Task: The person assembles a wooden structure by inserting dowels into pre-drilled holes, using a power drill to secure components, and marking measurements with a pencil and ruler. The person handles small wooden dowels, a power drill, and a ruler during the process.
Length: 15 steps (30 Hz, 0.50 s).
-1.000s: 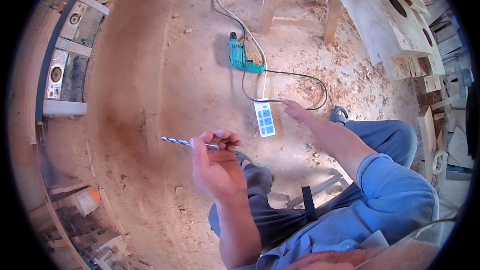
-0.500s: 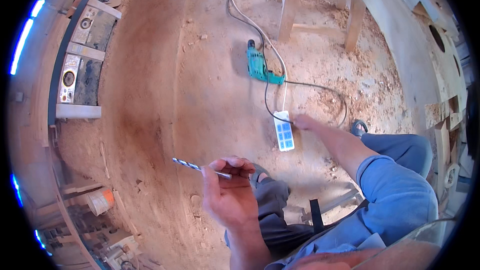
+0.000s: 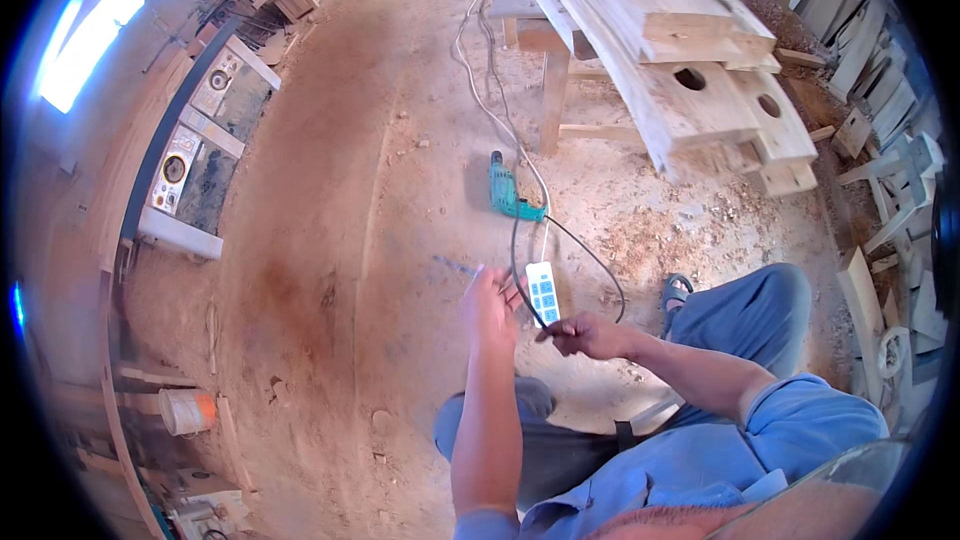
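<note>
Right hand now drawn in near left hand: black cord pinched, brought within left's reach. Blurred drill bit pinched in left. Green drill laid on floor beyond power strip.

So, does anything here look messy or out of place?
Yes, the floor looks untidy: wood chips are strewn near the planks, and the drill lies there on its side, with a loosely looped black cord. Nothing looks plainly broken.
</note>
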### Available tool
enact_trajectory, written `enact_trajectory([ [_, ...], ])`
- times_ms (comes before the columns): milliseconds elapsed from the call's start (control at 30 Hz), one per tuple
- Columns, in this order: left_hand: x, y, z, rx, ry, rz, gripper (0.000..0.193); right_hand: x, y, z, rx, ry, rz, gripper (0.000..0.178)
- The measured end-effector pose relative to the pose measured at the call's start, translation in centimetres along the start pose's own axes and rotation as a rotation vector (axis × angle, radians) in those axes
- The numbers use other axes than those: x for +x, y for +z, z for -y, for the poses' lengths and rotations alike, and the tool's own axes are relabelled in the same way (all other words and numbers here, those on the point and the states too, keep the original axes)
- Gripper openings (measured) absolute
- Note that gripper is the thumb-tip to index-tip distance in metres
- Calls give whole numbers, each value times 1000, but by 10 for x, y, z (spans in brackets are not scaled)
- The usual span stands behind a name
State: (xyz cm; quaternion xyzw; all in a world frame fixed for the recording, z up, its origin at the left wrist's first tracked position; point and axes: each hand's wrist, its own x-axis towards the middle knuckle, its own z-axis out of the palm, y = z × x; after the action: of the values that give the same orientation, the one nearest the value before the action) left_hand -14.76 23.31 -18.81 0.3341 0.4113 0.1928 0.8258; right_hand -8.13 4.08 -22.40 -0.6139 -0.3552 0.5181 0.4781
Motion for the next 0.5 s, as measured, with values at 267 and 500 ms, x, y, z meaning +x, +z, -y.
enact_trajectory([
  [267,-38,25,8,-235,-70,126,27,-159,20,-116,-717,273,216,31],
  [500,-96,13,42,-270,121,191,24,-138,-4,-139,41,79,-231,33],
])
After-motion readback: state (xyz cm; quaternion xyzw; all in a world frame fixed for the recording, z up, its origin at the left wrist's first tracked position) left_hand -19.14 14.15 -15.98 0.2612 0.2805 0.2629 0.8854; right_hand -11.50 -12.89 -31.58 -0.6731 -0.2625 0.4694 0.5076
